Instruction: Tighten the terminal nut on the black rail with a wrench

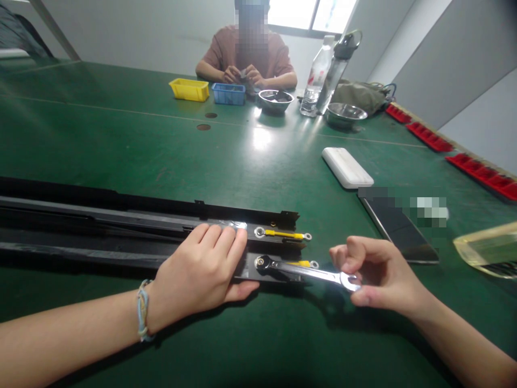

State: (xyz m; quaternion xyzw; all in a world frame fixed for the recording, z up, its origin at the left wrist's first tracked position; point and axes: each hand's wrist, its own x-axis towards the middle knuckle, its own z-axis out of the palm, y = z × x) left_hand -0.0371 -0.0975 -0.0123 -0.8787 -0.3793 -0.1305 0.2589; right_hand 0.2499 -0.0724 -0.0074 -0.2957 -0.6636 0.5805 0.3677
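Observation:
My left hand point(205, 267) is wrapped over the near one of two long black metal channels point(97, 250), gripping it close to its right end. With thumb and fingers my right hand point(379, 272) pinches the open jaw of a combination wrench point(311, 272). The wrench's ring end sits over a fastener on the near channel. A short yellow wire point(285, 234) with ring terminals lies along the far channel, one terminal fixed there. Another yellow wire point(305, 264) is partly hidden behind the wrench.
Right of the channels lie a white power bank point(347, 168) and a dark phone point(398, 229). Across the green table point(141, 145) sits a person point(250, 54), near a yellow bin point(189, 90), a blue bin point(228, 94), metal bowls point(276, 101) and bottles point(317, 81). Red trays point(430, 137) line the right edge.

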